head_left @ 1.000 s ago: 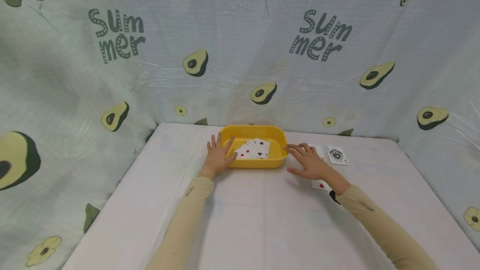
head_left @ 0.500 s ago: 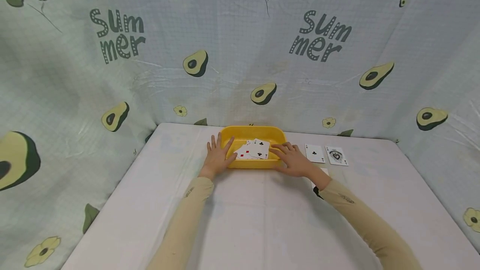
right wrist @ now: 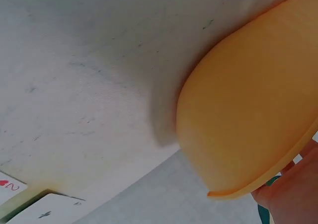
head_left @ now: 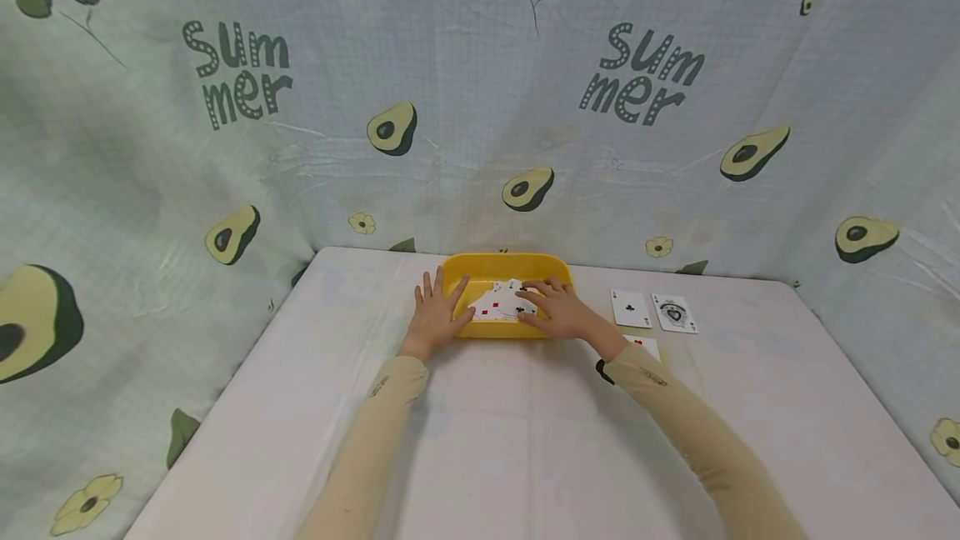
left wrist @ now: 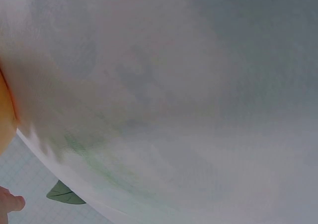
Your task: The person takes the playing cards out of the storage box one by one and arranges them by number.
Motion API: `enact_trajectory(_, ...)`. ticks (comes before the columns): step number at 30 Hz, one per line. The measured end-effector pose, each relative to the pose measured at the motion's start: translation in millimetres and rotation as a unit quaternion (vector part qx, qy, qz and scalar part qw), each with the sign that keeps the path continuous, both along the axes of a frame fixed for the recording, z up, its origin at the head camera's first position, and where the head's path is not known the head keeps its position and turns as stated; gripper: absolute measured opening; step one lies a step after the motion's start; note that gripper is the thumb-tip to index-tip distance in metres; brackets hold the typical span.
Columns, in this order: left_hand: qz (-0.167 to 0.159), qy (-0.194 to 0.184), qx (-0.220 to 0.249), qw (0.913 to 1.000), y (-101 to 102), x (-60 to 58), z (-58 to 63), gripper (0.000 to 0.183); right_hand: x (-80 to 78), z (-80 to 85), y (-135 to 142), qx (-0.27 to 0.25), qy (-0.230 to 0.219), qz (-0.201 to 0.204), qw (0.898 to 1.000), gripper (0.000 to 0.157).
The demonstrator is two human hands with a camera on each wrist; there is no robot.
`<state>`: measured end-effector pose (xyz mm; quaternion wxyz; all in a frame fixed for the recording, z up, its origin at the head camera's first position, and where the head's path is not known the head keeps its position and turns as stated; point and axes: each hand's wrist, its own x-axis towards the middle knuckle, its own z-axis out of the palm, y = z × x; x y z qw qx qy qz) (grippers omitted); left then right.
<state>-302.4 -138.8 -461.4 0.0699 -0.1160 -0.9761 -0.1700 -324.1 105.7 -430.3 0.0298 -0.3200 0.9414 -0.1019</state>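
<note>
A yellow tray point(head_left: 510, 329) stands near the far edge of the table, with several playing cards point(head_left: 491, 307) lying loosely overlapped in it. My left hand point(head_left: 432, 315) lies with spread fingers on the tray's left side. Over the tray's right part reaches my right hand point(head_left: 558, 308), its fingertips on the face of the cards and partly covering them. In the right wrist view the tray's outer wall point(right wrist: 248, 100) fills the right side, with part of the right hand point(right wrist: 293, 194) past its rim. The left wrist view shows only a fingertip point(left wrist: 12, 202).
To the right of the tray lie an ace of clubs point(head_left: 630, 307), another ace with a large ornate emblem point(head_left: 674, 313), and a red heart card point(head_left: 643, 346) partly behind the right forearm. A cloth printed with avocados point(head_left: 527, 188) hangs behind the table.
My right hand has moved left from beside the tray, over its right rim and onto the cards, uncovering the ace of clubs. My left hand has stayed in place.
</note>
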Motion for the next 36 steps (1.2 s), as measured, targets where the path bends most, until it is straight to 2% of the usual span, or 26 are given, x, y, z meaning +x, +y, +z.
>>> enact_trajectory(8, 0.001, -0.003, -0.002, 1.0000, 1, 0.3, -1.3, 0.061, -10.3, -0.1, -14, 0.019, -0.022, -0.027, 0.999, 0.056)
enact_trajectory(18, 0.002, -0.008, -0.006, 0.9999, 0, -2.7, -2.1, 0.061, -27.7, -3.6, -18, 0.038, -0.049, -0.068, 0.996, 0.057)
enact_trajectory(24, 0.002, -0.015, -0.003, 0.9999, 0, -3.2, -2.7, 0.061, -31.1, -4.6, -19, 0.055, -0.091, -0.081, 0.991, 0.059)
enact_trajectory(32, 0.001, -0.011, -0.001, 0.9999, -1, -2.6, -3.3, 0.061, -33.6, -7.6, -23, 0.080, -0.115, -0.093, 0.986, 0.059)
enact_trajectory(36, -0.002, -0.007, 0.004, 1.0000, -1, -2.7, -2.8, 0.061, -35.0, -8.3, -25, 0.075, -0.130, -0.104, 0.983, 0.061)
